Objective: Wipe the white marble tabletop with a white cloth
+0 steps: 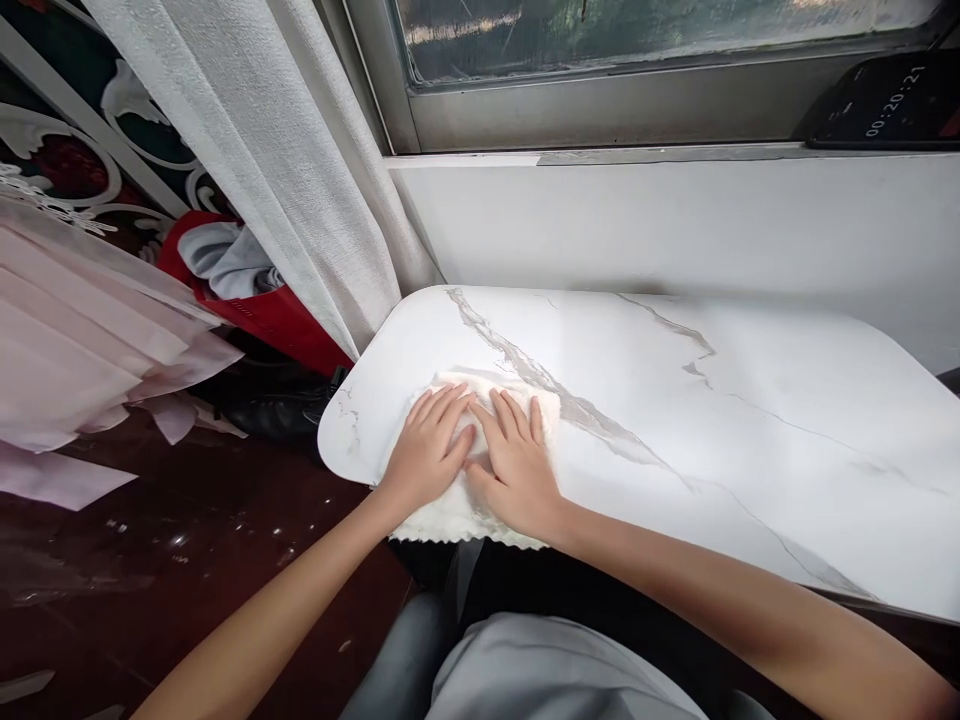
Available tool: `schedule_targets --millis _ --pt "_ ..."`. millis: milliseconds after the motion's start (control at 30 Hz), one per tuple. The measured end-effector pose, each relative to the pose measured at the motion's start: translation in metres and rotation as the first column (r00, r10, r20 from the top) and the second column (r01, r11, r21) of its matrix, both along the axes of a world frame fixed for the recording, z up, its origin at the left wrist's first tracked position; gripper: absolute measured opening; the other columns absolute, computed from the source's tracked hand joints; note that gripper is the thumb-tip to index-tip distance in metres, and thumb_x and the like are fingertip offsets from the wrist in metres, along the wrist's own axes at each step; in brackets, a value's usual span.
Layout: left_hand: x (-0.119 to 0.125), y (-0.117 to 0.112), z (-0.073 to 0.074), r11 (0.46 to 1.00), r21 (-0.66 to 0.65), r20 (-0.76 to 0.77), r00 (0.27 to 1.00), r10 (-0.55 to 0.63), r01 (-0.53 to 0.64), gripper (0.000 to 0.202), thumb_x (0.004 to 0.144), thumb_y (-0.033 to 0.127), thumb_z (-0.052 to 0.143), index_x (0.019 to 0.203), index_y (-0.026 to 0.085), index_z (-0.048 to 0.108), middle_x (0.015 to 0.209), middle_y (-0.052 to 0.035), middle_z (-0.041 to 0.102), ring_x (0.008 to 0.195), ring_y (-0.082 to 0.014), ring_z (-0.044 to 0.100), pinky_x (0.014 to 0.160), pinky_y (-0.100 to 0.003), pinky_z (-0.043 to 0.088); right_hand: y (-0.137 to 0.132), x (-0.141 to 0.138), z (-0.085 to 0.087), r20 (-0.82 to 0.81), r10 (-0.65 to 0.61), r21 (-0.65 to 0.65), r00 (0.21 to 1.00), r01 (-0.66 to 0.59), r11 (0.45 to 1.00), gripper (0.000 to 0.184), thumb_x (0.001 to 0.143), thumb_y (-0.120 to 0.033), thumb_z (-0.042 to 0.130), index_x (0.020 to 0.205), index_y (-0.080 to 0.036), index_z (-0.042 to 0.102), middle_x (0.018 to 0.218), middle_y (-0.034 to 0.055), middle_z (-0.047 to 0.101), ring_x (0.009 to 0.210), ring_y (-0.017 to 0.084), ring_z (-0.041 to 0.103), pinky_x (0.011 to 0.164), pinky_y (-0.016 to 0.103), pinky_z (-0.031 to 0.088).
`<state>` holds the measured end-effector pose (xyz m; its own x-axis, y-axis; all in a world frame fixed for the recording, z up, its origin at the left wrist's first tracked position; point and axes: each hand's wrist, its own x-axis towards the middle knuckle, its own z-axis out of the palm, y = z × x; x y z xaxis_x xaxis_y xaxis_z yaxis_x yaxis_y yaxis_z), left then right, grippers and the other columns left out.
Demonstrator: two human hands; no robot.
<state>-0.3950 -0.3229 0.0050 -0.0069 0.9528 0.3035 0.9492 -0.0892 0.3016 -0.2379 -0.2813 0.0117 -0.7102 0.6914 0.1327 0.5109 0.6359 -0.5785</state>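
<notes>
A cream cloth (480, 520) with a scalloped edge lies spread at the left part of the white marble-patterned table (750, 430), its near edge hanging past the table's front. My left hand (427, 445) rests flat on the cloth's left side, fingers stretched out and pointing away from me. Beside it, my right hand (517, 465) presses flat on the cloth with its fingers spread. The two hands nearly meet, thumb to thumb. Neither one grips the cloth; the part under the palms is hidden.
Behind the table stands a white wall (675, 220) below a window frame (600, 110). A phone (892, 100) showing a timer sits on the sill. At left are a pale curtain (277, 150), a red bag (270, 320) with grey cloth, pink fabric (82, 320) and a black shoe (277, 412).
</notes>
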Motion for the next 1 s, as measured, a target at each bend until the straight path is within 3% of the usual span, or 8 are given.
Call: schedule_targets --millis 167,300,433,567,800,1000 --pt "-0.030 0.004 0.001 0.999 0.015 0.040 0.998 0.045 -0.045 0.040 0.098 0.035 0.036 0.129 0.018 0.055 0.140 -0.0101 0.058 0.134 -0.0251 0.050 0.118 -0.051 0.033 0.008 -0.031 0.000 -0.073 0.000 -0.056 0.997 -0.004 0.998 0.061 0.090 -0.027 0.045 0.150 -0.015 0.038 0.159 0.0158 0.031 0.151 0.025 0.016 0.123 0.052 -0.003" --pt "-0.055 0.027 0.000 0.999 0.036 0.035 0.999 0.040 -0.041 0.039 0.096 0.036 0.038 0.124 0.018 0.058 0.136 -0.0096 0.061 0.130 -0.0247 0.052 0.116 -0.048 0.035 0.029 -0.056 -0.002 -0.022 0.000 -0.021 1.000 -0.001 1.000 0.063 0.093 -0.030 0.043 0.152 -0.011 0.035 0.160 0.0172 0.028 0.151 0.027 0.015 0.123 0.051 -0.003" --pt "-0.075 0.071 -0.001 0.999 0.042 0.032 0.999 0.009 -0.010 0.039 0.093 0.035 0.039 0.121 0.019 0.060 0.131 -0.0085 0.064 0.127 -0.0251 0.054 0.113 -0.047 0.038 0.067 -0.075 0.001 0.116 -0.022 0.045 0.993 0.017 0.999 0.065 0.097 -0.032 0.036 0.154 -0.003 0.027 0.162 0.0203 0.020 0.152 0.031 0.010 0.122 0.052 -0.001" --pt "-0.092 0.124 -0.003 0.999 0.041 0.043 0.999 -0.016 0.014 0.042 0.090 0.034 0.041 0.121 0.015 0.061 0.131 -0.0105 0.064 0.126 -0.0247 0.055 0.112 -0.043 0.038 0.117 -0.087 0.002 0.211 -0.052 0.111 0.976 0.029 0.993 0.063 0.100 -0.033 0.034 0.154 -0.002 0.028 0.160 0.0221 0.023 0.150 0.031 0.018 0.121 0.053 0.006" --pt "-0.108 0.202 -0.004 0.999 0.025 0.035 0.999 -0.022 0.021 0.043 0.086 0.031 0.042 0.121 0.017 0.062 0.130 -0.0074 0.065 0.123 -0.0240 0.056 0.112 -0.041 0.037 0.176 -0.101 -0.013 0.058 -0.176 0.207 0.983 0.161 0.965 0.053 0.102 -0.032 0.029 0.149 -0.012 0.040 0.157 0.0155 0.034 0.146 0.027 0.027 0.121 0.050 0.010" --pt "-0.116 0.240 -0.001 1.000 0.012 0.050 0.998 -0.029 0.028 0.046 0.086 0.031 0.041 0.123 0.014 0.062 0.130 -0.0094 0.065 0.121 -0.0252 0.058 0.109 -0.040 0.040 0.206 -0.116 -0.013 0.053 -0.230 0.207 0.972 0.215 0.954 0.052 0.102 -0.032 0.028 0.147 -0.011 0.042 0.156 0.0162 0.035 0.146 0.026 0.028 0.121 0.051 0.009"
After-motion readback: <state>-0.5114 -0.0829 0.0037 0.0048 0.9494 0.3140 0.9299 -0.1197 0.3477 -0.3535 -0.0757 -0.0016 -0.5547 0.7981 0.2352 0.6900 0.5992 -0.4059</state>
